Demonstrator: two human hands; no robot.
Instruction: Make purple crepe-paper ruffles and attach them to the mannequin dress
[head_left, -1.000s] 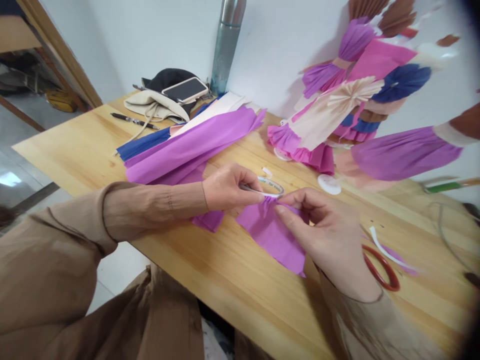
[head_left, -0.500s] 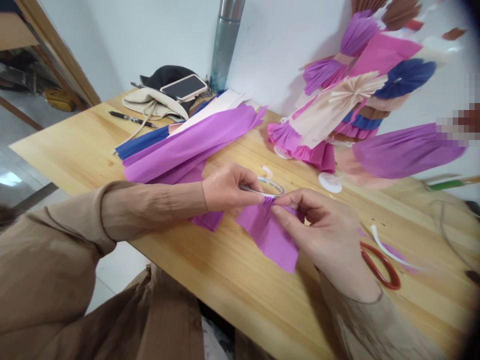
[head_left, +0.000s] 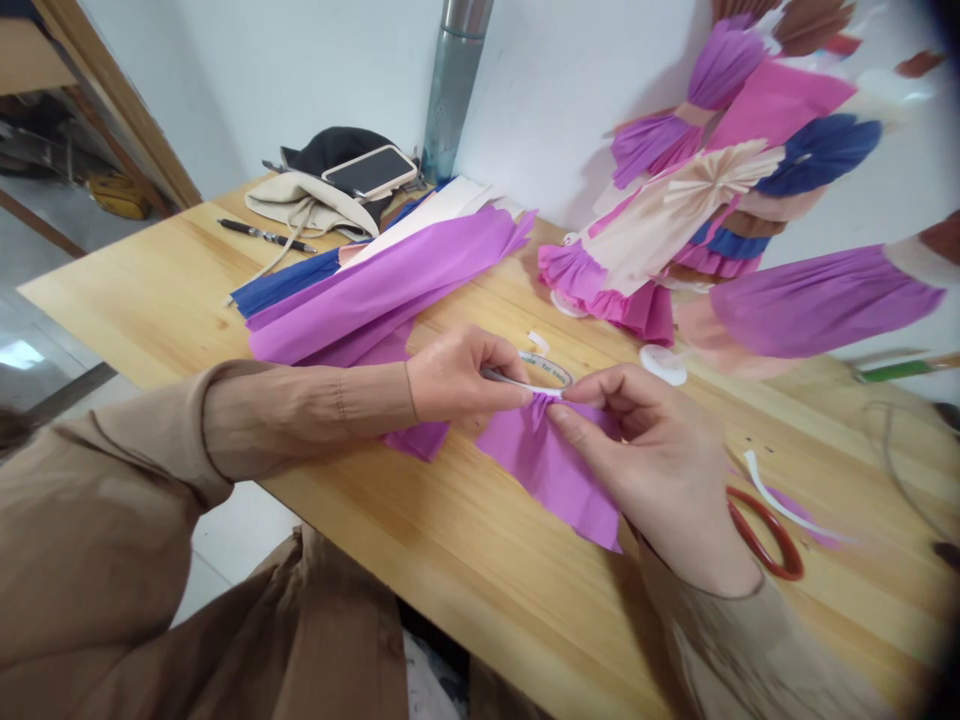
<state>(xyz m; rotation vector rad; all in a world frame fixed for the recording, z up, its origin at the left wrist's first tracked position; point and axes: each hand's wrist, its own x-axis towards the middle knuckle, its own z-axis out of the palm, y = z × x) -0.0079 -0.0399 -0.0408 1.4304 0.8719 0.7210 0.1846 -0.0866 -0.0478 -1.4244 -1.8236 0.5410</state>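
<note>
A purple crepe paper piece (head_left: 551,470) lies gathered at its top over the wooden table (head_left: 465,570). My left hand (head_left: 461,375) pinches the gathered top together with a thin white tape ring (head_left: 544,372). My right hand (head_left: 652,470) pinches the same gathered edge from the right, thumb and forefinger closed on the paper. The paper fans out downward between both hands.
Long purple, blue and cream paper sheets (head_left: 375,285) lie behind my left arm. A phone (head_left: 371,170) rests on a bag, with a pen (head_left: 266,236) and a metal pipe (head_left: 454,85) near it. Paper fans (head_left: 720,190) stand at the back right. A red ring (head_left: 765,530) and white disc (head_left: 664,363) lie right.
The hands stay almost still at the gathered top. The lower edge of the purple paper has shifted slightly, spreading a bit further down and right.
</note>
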